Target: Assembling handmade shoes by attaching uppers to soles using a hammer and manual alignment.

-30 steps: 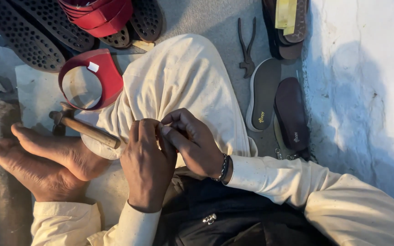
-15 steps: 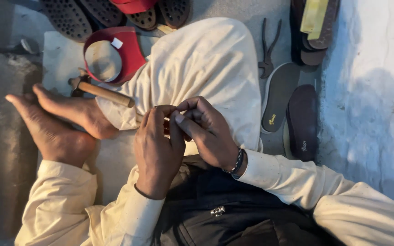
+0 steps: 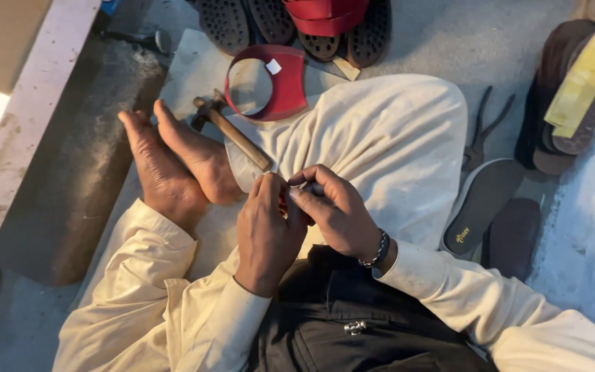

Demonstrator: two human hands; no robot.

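Small red piece (image 3: pixel 284 204) pinched between left hand (image 3: pixel 267 231) and right hand (image 3: pixel 335 210), fingertips of both meeting on it. Piece mostly hidden by fingers; only narrow red sliver visible in gap between hands; shape cannot be told. Held just above cream-clad knee, near lower end of wooden hammer handle, not resting on floor.
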